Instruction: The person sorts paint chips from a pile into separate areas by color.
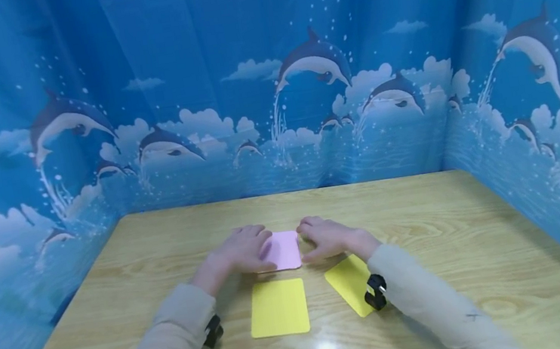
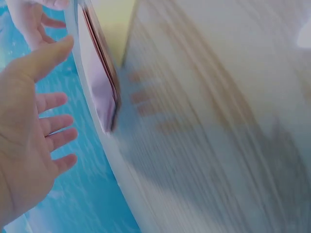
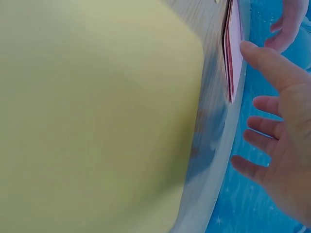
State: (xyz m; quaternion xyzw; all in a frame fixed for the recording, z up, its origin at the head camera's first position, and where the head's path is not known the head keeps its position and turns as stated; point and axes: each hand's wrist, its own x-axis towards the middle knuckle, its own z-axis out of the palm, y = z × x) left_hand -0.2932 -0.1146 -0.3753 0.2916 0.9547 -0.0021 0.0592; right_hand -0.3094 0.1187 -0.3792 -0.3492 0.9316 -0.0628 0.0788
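A small stack of thin square sheets with a pink one on top (image 1: 283,251) lies on the wooden table. Layered edges of this stack (image 2: 99,77) show in the left wrist view. My left hand (image 1: 245,249) hovers over its left side, fingers spread and loosely bent. On the right side, my right hand (image 1: 326,237) is held the same way, thumb tip close to the stack's edge (image 3: 235,58). Neither hand grips anything. Nearer to me lie a yellow square sheet (image 1: 278,308) and a second, turned yellow sheet (image 1: 349,284), partly hidden beneath the right wrist.
The wooden table (image 1: 159,241) stretches out on all sides of the sheets. A blue curtain with printed dolphins (image 1: 237,36) encloses its back and sides. Each wrist wears a dark device, such as the one on the right wrist (image 1: 376,291).
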